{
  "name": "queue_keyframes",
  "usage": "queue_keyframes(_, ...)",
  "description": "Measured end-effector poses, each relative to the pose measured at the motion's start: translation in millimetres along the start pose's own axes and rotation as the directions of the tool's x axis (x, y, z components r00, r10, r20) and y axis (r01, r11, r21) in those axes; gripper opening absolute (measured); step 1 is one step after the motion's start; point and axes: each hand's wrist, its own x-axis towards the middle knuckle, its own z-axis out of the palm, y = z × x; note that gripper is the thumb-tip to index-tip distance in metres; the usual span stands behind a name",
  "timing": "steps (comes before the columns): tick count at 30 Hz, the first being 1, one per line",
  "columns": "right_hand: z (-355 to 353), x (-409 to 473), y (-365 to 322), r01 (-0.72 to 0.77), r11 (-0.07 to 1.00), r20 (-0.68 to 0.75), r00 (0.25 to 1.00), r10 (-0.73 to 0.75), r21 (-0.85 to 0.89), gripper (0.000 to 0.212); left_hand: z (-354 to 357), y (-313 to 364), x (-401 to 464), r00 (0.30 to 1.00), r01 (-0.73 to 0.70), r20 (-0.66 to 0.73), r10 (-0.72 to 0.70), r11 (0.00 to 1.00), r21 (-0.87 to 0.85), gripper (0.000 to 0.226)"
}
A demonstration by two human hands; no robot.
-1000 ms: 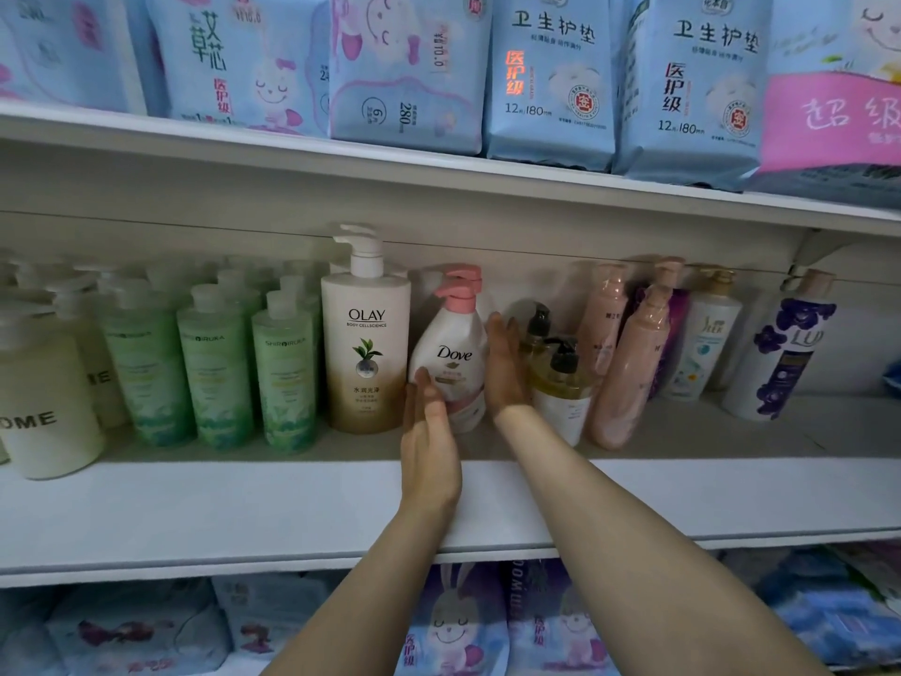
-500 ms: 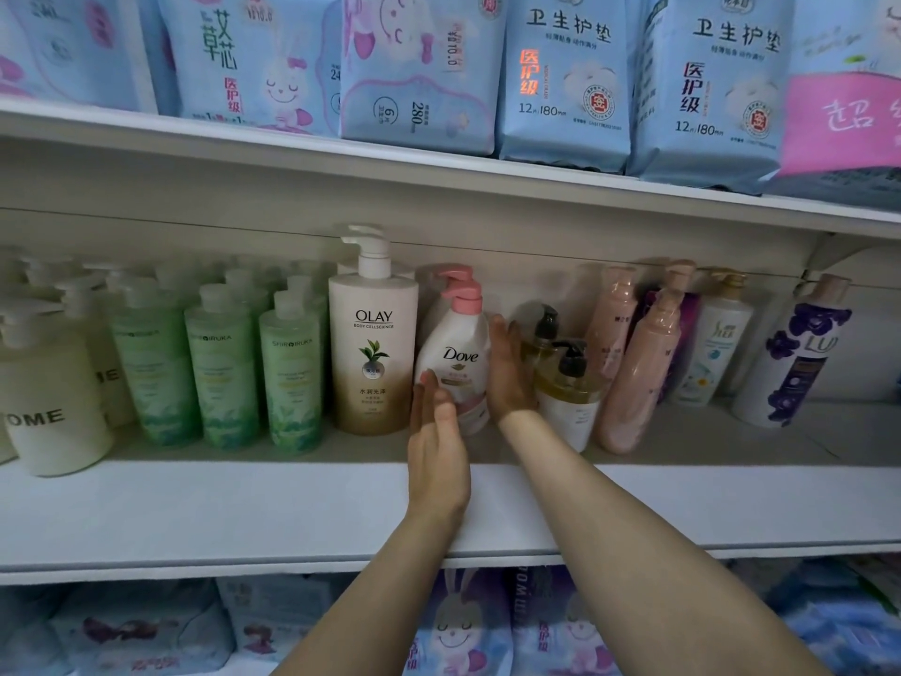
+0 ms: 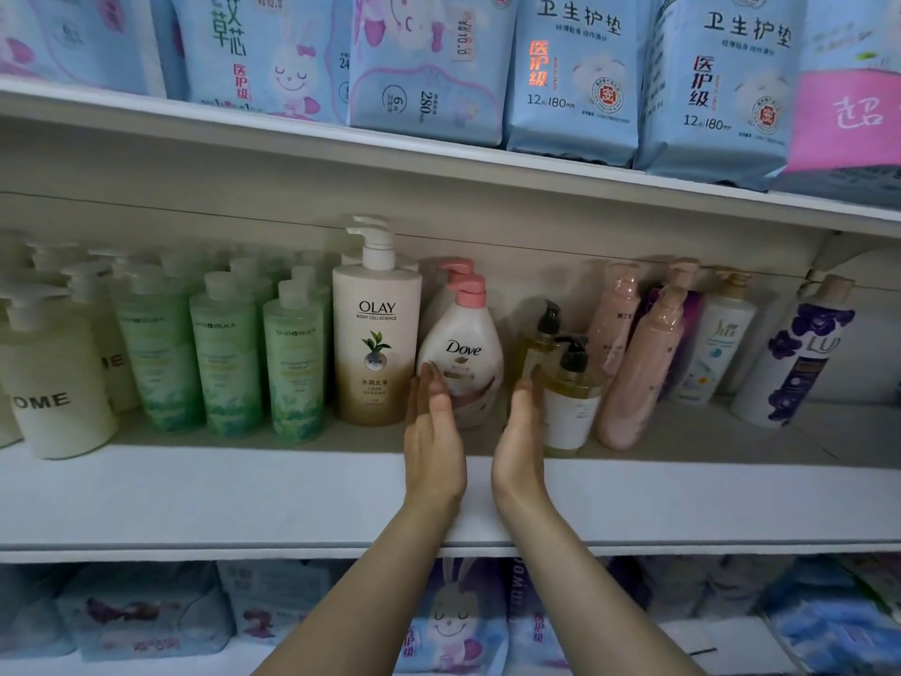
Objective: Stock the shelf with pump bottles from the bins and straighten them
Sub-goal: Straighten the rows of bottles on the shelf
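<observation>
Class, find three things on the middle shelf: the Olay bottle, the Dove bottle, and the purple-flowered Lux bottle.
Olay bottle (image 3: 376, 344): head view, on the front label.
Dove bottle (image 3: 463, 348): head view, on the printed logo.
Lux bottle (image 3: 799, 353): head view, on the flowered front.

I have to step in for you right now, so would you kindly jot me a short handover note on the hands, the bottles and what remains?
Left hand: open, fingertips against the Dove bottle.
Right hand: open, flat beside the amber pump bottle, holding nothing.
Done: Dove stands upright between the Olay bottle and the amber one, label forward.
Left: the pink bottles lean and need straightening; no bins are in view, so I cannot tell what stock remains.
</observation>
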Motion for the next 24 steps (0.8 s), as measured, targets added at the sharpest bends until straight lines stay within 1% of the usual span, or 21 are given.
queue_keyframes(1, -4, -4, 4, -0.024, 1.000, 0.020, 0.999, 0.024, 0.000, 0.076, 0, 1, 0, 1.000, 0.008, 0.000, -0.008, 1.000, -0.008, 0.066)
queue_keyframes(2, -6, -5, 7, -0.035, 0.999, 0.034, 0.999, 0.035, 0.000, 0.068, 0, 2, -1, 1.000, 0.009, 0.002, -0.009, 1.000, -0.019, 0.070)
queue_keyframes(4, -6, -3, 9, -0.028, 1.000, 0.064, 0.998, 0.028, -0.005, 0.045, 0, 3, -1, 1.000, 0.009, -0.001, -0.009, 1.000, -0.027, 0.074)
queue_keyframes(5, -5, -1, 8, -0.027, 0.999, 0.082, 0.996, 0.028, -0.021, 0.038, 1, 4, -2, 1.000, 0.010, -0.003, -0.010, 1.000, -0.030, 0.074)
queue_keyframes(6, -4, 0, 8, -0.034, 0.999, 0.095, 0.995, 0.037, -0.036, 0.036, 1, 4, -2, 1.000, 0.013, -0.007, -0.014, 0.999, -0.030, 0.074)
queue_keyframes(10, -4, 7, 5, -0.042, 0.999, 0.131, 0.991, 0.043, -0.006, 0.044, 1, 5, -3, 1.000, 0.027, -0.010, -0.028, 0.999, -0.032, 0.072)
queue_keyframes(12, -7, 10, 5, -0.044, 0.998, 0.144, 0.988, 0.048, -0.035, 0.049, 1, 5, -5, 1.000, -0.003, -0.013, 0.002, 1.000, -0.014, 0.068)
queue_keyframes(13, -11, 11, 7, -0.024, 0.996, 0.154, 0.987, 0.037, -0.085, 0.045, 1, 4, -6, 0.999, -0.029, -0.020, 0.030, 0.999, 0.028, 0.066)
queue_keyframes(14, -16, 10, 8, 0.021, 0.985, 0.172, 0.985, 0.008, -0.170, 0.041, 1, 2, -6, 0.997, -0.069, -0.029, 0.073, 0.990, 0.124, 0.062)
queue_keyframes(15, -20, 7, 6, 0.098, 0.959, 0.205, 0.978, -0.043, -0.266, 0.046, 0, 1, -8, 0.993, -0.100, -0.036, 0.112, 0.965, 0.243, 0.060)
queue_keyframes(16, -23, 4, 7, 0.190, 0.915, 0.238, 0.965, -0.107, -0.356, 0.057, -1, 0, -9, 0.987, -0.125, -0.047, 0.151, 0.928, 0.351, 0.061)
queue_keyframes(17, -25, 2, 8, 0.276, 0.868, 0.262, 0.949, -0.178, -0.412, 0.068, -1, 0, -11, 0.981, -0.143, -0.059, 0.183, 0.898, 0.415, 0.064)
queue_keyframes(19, -27, 1, 12, 0.400, 0.802, 0.305, 0.909, -0.285, -0.443, 0.076, -1, 2, -14, 0.969, -0.189, -0.053, 0.241, 0.863, 0.468, 0.072)
queue_keyframes(20, -29, 2, 13, 0.408, 0.790, 0.317, 0.905, -0.284, -0.457, 0.078, 0, 2, -13, 0.963, -0.212, -0.039, 0.266, 0.843, 0.494, 0.070)
queue_keyframes(22, -30, 6, 12, 0.353, 0.807, 0.316, 0.923, -0.219, -0.473, 0.087, 1, -1, -10, 0.965, -0.213, -0.020, 0.262, 0.824, 0.525, 0.061)
queue_keyframes(23, -29, 8, 11, 0.326, 0.818, 0.315, 0.930, -0.188, -0.474, 0.088, 2, -3, -8, 0.970, -0.198, -0.024, 0.243, 0.841, 0.503, 0.060)
queue_keyframes(24, -29, 9, 11, 0.311, 0.827, 0.317, 0.933, -0.171, -0.469, 0.086, 2, -2, -6, 0.975, -0.177, -0.042, 0.220, 0.872, 0.457, 0.065)
